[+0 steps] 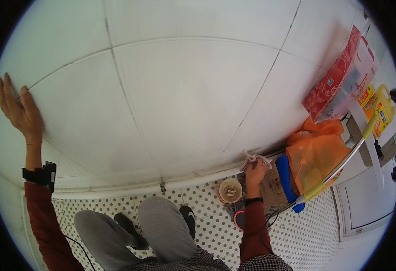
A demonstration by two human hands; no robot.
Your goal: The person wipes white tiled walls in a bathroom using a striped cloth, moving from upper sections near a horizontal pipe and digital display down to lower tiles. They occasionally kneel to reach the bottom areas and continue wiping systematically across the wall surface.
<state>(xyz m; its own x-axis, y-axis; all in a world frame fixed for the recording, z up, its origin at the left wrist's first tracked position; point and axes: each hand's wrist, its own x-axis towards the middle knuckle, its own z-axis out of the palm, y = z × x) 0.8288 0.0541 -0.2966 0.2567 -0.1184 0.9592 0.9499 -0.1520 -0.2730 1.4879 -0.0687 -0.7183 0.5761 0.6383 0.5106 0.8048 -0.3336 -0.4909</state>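
Observation:
My left hand [23, 110], fingers spread, lies against the white tiled wall [191, 95] at the far left and holds nothing. Low on the right, my right hand [255, 174] grips a striped cloth [257, 159] against the foot of the wall, just above a white pipe [126, 191]. Part of the cloth is hidden by my fingers. Left of and below that hand, a small round tub [230, 190] with pale lumps in it stands on the dotted floor.
Right of my right hand are a cardboard box [274, 186], a blue item [286, 176], an orange plastic bag [316, 155] and a slanting metal pole [340, 166]. A red patterned package [333, 81] and a yellow jug [384, 111] stand higher up. A grey mop head [233, 209] lies near the tub.

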